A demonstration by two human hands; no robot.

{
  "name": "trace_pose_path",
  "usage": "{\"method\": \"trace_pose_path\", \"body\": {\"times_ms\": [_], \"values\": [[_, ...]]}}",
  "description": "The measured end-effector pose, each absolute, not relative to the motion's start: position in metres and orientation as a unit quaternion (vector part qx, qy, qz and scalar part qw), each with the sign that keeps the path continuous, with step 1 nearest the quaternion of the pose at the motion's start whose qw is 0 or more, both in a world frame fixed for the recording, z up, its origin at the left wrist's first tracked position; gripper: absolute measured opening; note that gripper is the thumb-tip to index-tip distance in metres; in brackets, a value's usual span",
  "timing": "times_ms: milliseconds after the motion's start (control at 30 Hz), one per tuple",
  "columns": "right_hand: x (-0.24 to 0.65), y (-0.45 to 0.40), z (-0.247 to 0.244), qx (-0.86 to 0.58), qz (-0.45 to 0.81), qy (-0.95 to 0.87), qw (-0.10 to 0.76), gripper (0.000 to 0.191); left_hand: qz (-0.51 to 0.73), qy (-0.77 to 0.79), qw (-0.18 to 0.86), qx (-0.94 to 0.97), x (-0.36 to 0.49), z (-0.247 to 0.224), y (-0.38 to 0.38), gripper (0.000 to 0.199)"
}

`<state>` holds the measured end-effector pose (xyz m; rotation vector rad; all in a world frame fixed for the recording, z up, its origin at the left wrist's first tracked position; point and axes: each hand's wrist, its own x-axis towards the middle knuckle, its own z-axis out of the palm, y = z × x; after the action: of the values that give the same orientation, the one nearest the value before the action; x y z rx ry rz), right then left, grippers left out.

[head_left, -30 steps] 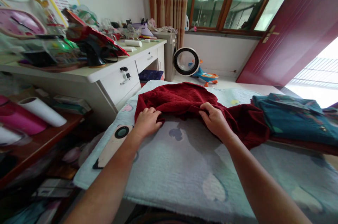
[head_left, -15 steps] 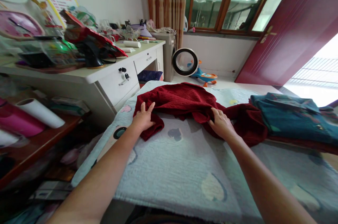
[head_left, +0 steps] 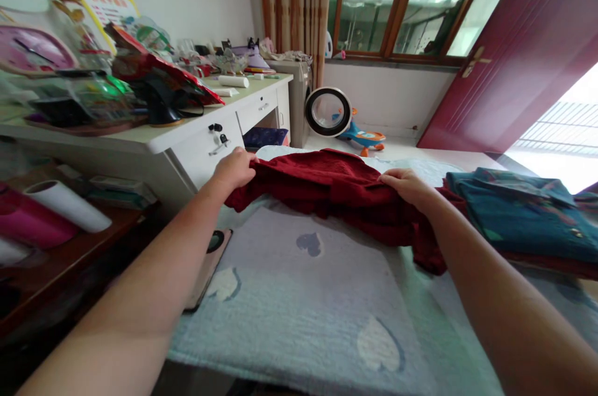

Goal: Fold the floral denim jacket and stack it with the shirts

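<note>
Nearest, blue blanket (head_left: 303, 321) w/ pale & grey heart prints; its near edge runs across the bottom of view. Nr its L edge, a flat pale case (head_left: 209, 274) w/ dark rim & a dark round spot, partly hidden by the L forearm. Red garment (head_left: 327, 181) lies bunched across the far half of blanket, wider than deep, folds running side to side; its L end looks raised at the L hand. L hand (head_left: 237, 169) closed on garment's far L corner, thumb & fingers pinching cloth. R hand (head_left: 405, 185) pinches upper fold twd garment's R end, fingertips together on cloth; a loose red flap hangs below R wrist, twd the near side. Hands well apart, garment stretched btwn. Just beyond R hand, nr blanket's R edge, a stack of folded blue clothes (head_left: 527, 206), w/ dark red cloth under it. Off blanket, L side: brown shelf (head_left: 116, 221) w/ pink bottle (head_left: 35, 221) & white roll (head_left: 68, 204) side by side. Above it, white desk (head_left: 200, 147) w/ drawers, cluttered top: pink clock (head_left: 35, 50), red packet (head_left: 163, 69), white tube (head_left: 233, 81). Farther: round machine door (head_left: 327, 111) swung open, blue/orange toy (head_left: 364, 136) on floor beside it; then striped curtain (head_left: 296, 4), wood-framed window (head_left: 402, 4), dark red door (head_left: 504, 53) at far R.
</note>
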<state>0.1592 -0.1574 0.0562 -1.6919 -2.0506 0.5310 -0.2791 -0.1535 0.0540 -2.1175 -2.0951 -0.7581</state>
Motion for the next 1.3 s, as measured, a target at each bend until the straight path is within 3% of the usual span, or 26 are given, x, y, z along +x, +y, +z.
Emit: {"method": "trace_pose_path", "body": {"times_ms": [100, 167, 200, 267, 333, 533, 633, 800, 1000, 1133, 1300], "values": [[0.145, -0.153, 0.050, -0.679, -0.015, -0.703, 0.212, 0.025, -0.277, -0.684, 0.083, -0.670, -0.252, 0.051, -0.147, 0.040], [0.127, -0.164, 0.040, -0.654, -0.132, -0.700, 0.256, 0.030, -0.283, -0.670, 0.095, -0.680, -0.228, 0.036, -0.152, 0.061], [0.118, -0.173, 0.033, -0.626, -0.148, -0.714, 0.276, 0.031, -0.283, -0.655, 0.103, -0.693, -0.216, 0.026, -0.157, 0.061], [0.101, -0.195, 0.021, -0.565, -0.112, -0.764, 0.291, 0.027, -0.253, -0.595, 0.111, -0.754, -0.195, 0.005, -0.171, 0.042], [0.089, -0.217, 0.006, -0.515, -0.029, -0.820, 0.247, 0.023, -0.175, -0.541, 0.053, -0.821, -0.180, -0.016, -0.185, 0.029], [0.083, -0.243, -0.050, -0.516, 0.025, -0.842, 0.156, 0.060, -0.153, -0.585, -0.042, -0.795, -0.166, -0.069, -0.188, 0.064], [0.085, -0.238, -0.073, -0.533, 0.020, -0.820, 0.206, 0.065, -0.198, -0.634, -0.064, -0.745, -0.164, -0.084, -0.178, 0.053], [0.087, -0.236, -0.080, -0.505, -0.005, -0.802, 0.319, 0.049, -0.240, -0.620, -0.037, -0.746, -0.162, -0.085, -0.180, 0.016], [0.086, -0.250, -0.072, -0.454, -0.022, -0.791, 0.410, 0.036, -0.251, -0.591, -0.047, -0.765, -0.171, -0.074, -0.195, 0.017], [0.080, -0.256, -0.069, -0.446, 0.024, -0.793, 0.414, 0.030, -0.203, -0.573, -0.064, -0.792, -0.174, -0.076, -0.191, 0.037], [0.067, -0.272, -0.050, -0.437, 0.116, -0.800, 0.394, 0.024, -0.206, -0.593, -0.051, -0.776, -0.174, -0.083, -0.178, 0.022]]}}
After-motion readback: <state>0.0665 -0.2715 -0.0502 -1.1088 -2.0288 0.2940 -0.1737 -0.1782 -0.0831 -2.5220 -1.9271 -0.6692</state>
